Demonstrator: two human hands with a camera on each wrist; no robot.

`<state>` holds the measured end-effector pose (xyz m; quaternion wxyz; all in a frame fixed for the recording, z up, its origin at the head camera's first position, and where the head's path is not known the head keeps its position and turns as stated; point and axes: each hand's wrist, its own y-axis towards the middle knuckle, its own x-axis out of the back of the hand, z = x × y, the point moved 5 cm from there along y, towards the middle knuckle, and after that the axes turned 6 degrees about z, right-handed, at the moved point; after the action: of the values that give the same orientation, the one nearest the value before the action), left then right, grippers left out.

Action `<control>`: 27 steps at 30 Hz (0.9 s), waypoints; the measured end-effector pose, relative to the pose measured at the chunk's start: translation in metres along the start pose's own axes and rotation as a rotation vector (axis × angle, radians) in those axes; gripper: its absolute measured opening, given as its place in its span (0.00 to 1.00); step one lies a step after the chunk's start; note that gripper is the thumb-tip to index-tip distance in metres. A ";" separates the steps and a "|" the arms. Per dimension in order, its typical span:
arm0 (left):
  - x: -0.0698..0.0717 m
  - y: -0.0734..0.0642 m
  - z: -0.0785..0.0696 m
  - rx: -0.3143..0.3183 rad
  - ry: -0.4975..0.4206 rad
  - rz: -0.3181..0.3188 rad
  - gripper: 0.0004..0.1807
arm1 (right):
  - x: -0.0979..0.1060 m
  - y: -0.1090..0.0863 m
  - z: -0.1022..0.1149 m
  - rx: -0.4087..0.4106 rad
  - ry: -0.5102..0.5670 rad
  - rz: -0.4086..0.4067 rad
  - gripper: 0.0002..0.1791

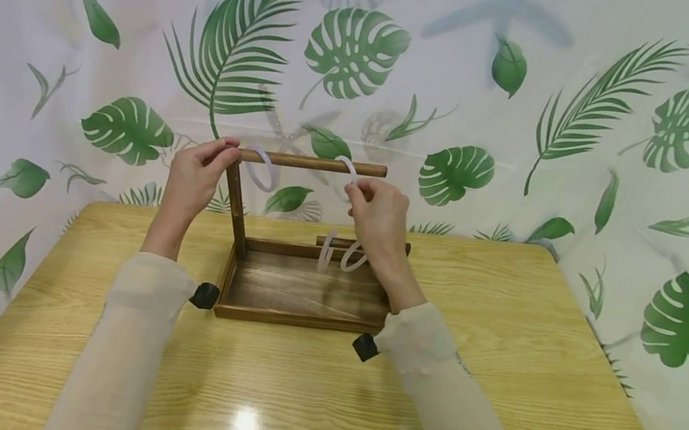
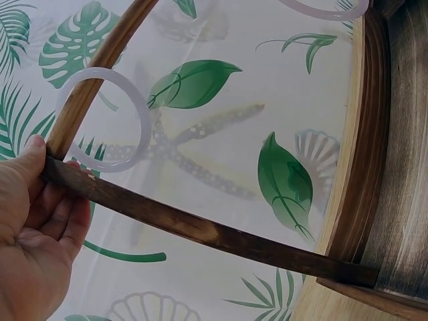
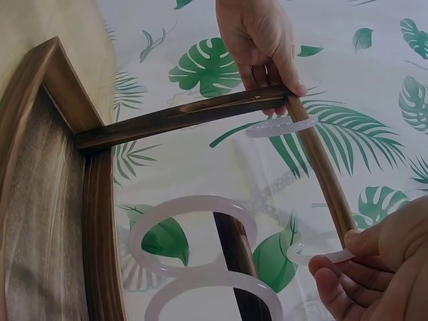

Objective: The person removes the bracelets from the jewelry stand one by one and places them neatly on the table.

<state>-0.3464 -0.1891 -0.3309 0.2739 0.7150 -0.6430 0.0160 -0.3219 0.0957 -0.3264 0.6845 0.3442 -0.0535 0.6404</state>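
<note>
A dark wooden stand has a post (image 1: 236, 207) rising from a tray-like base (image 1: 294, 320), with a horizontal top rod (image 1: 308, 163). My left hand (image 1: 197, 173) grips the corner where post and rod meet, thumb on top in the left wrist view. Near that corner a pale translucent bangle (image 2: 142, 120) hangs around the rod. Toward the rod's free end, my right hand (image 1: 378, 213) pinches another pale bangle (image 1: 347, 162) between thumb and fingers; it encircles the rod. Two more bangles (image 3: 194, 200) hang on a lower rod (image 1: 340, 243), partly behind the right hand.
The stand sits on a yellow wood-grain table (image 1: 497, 359), near its back edge. Behind hangs a white leaf-print curtain (image 1: 432, 3). Black blocks (image 1: 366, 347) show at both wrists.
</note>
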 end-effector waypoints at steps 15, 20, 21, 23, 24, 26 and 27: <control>-0.001 -0.003 -0.002 0.003 0.006 0.018 0.22 | 0.015 -0.001 -0.008 0.003 -0.035 0.000 0.11; -0.001 -0.004 -0.004 0.012 0.010 0.020 0.22 | 0.019 -0.001 -0.009 -0.008 -0.052 -0.002 0.11; -0.001 -0.004 -0.005 0.015 0.009 0.022 0.22 | 0.020 -0.001 -0.010 -0.012 -0.054 -0.001 0.11; -0.001 -0.005 -0.006 0.017 0.009 0.022 0.22 | 0.022 -0.001 -0.011 -0.018 -0.056 0.002 0.12; -0.001 -0.005 -0.006 0.017 0.007 0.022 0.22 | 0.023 -0.002 -0.011 -0.022 -0.058 0.004 0.12; -0.001 -0.005 -0.006 0.018 0.001 0.020 0.22 | 0.025 -0.002 -0.012 -0.026 -0.059 0.008 0.12; -0.001 -0.005 -0.006 0.019 0.002 0.020 0.22 | 0.025 -0.002 -0.012 -0.024 -0.061 0.009 0.12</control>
<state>-0.3399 -0.1854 -0.3281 0.2673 0.7113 -0.6496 0.0256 -0.3201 0.1237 -0.3236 0.6839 0.3551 -0.0837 0.6318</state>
